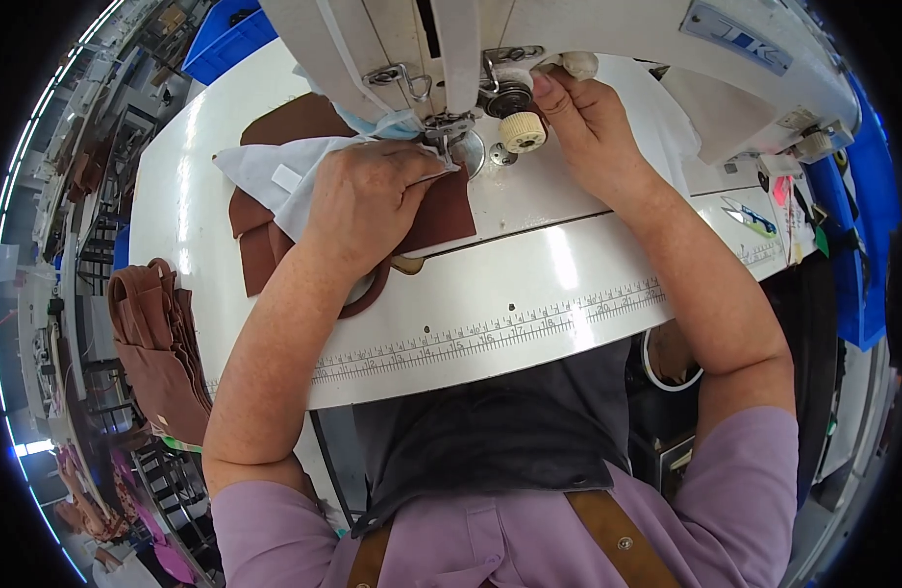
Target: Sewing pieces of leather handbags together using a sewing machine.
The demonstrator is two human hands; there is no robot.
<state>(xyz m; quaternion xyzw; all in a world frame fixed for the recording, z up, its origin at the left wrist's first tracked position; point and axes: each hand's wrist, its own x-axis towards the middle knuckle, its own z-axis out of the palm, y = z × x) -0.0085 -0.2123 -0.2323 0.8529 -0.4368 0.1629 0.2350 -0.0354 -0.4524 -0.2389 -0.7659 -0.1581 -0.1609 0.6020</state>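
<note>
At the sewing head, my left hand (371, 194) has curled, closed fingers on a white fabric piece (265, 176) at the presser foot (447, 137). The white piece lies over brown pieces (441, 216) with a curved strap below. My right hand (598, 137) is raised just right of the tension dial (507, 100) and a cream round knob (522, 132), thumb and fingers closed together against the machine; what they hold is partly hidden. A strip of light blue material (392, 124) hangs behind the left fingers.
The white machine table (559, 260) has a ruler strip along its front. Folded brown pieces (147, 353) hang at its left. Snips (750, 218) lie at right. Blue bins (206, 44) stand back left and right. Another person (83, 500) is far down at left.
</note>
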